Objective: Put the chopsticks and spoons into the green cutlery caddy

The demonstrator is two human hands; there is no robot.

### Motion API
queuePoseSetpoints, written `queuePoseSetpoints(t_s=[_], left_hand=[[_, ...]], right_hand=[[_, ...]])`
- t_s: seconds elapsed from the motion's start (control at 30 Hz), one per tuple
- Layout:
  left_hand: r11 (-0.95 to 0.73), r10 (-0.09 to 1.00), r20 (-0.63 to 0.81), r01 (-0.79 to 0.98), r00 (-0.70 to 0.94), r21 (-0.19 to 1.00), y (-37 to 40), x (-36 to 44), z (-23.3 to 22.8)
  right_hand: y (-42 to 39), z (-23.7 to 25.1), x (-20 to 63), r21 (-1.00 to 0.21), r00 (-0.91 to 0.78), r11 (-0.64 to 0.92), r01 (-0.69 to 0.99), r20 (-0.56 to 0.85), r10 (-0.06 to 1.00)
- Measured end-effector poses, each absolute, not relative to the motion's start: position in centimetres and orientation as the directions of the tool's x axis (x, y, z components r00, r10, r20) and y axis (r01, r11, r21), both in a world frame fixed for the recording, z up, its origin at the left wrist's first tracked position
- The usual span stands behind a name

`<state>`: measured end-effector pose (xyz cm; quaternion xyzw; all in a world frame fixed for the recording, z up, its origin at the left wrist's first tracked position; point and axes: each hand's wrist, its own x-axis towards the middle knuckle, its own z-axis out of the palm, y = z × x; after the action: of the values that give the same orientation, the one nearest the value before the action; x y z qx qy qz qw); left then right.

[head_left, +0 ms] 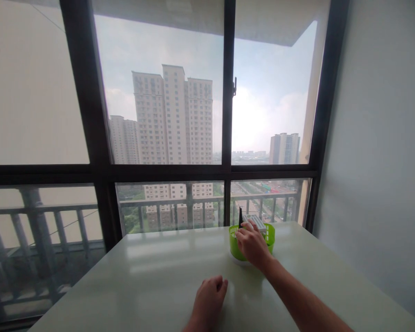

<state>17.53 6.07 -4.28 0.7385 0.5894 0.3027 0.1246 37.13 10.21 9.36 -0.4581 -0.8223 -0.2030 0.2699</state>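
Toward the far right of the table, a bright green basket (269,235) with a slotted rim stands on a white base. Over its near side reaches my right hand (251,243), fingers bent down at the rim. A pale box with grey stripes (255,222) shows just beyond the fingers, partly covered by them. Beside the fingertips a thin black piece (240,216) sticks upright. What the fingers grip is not clear. My left hand (210,295) rests as a loose fist on the table, nearer to me, with nothing visible in it.
The pale, glossy table (152,276) reaches to a dark-framed window (166,171). A plain wall (376,184) stands on the right. Outside are a railing (207,201) and tall buildings (174,120).
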Motion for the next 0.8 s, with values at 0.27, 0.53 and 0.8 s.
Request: queuePoseSetpoints(t_s=[0.27, 0.53, 0.8], left_hand=[[-0.287, 0.941, 0.319, 0.777, 0.118, 0.560, 5.8, 17.4, -3.7], [-0.385, 0.922, 0.298, 0.648, 0.246, 0.657, 4.9, 17.4, -3.4], [-0.345, 0.939, 0.206, 0.741, 0.277, 0.576, 5.8, 17.5, -4.3]], right_hand=[[6.6, 7.9, 36.5, -0.091, -0.310, 0.544, 0.834, 0.739, 0.598], [3.4, -2.5, 32.3, -0.476, -0.390, 0.603, 0.640, 0.475, 0.789], [4.9, 0.3, 35.3, -0.452, 0.027, 0.554, 0.699, 0.791, 0.611]])
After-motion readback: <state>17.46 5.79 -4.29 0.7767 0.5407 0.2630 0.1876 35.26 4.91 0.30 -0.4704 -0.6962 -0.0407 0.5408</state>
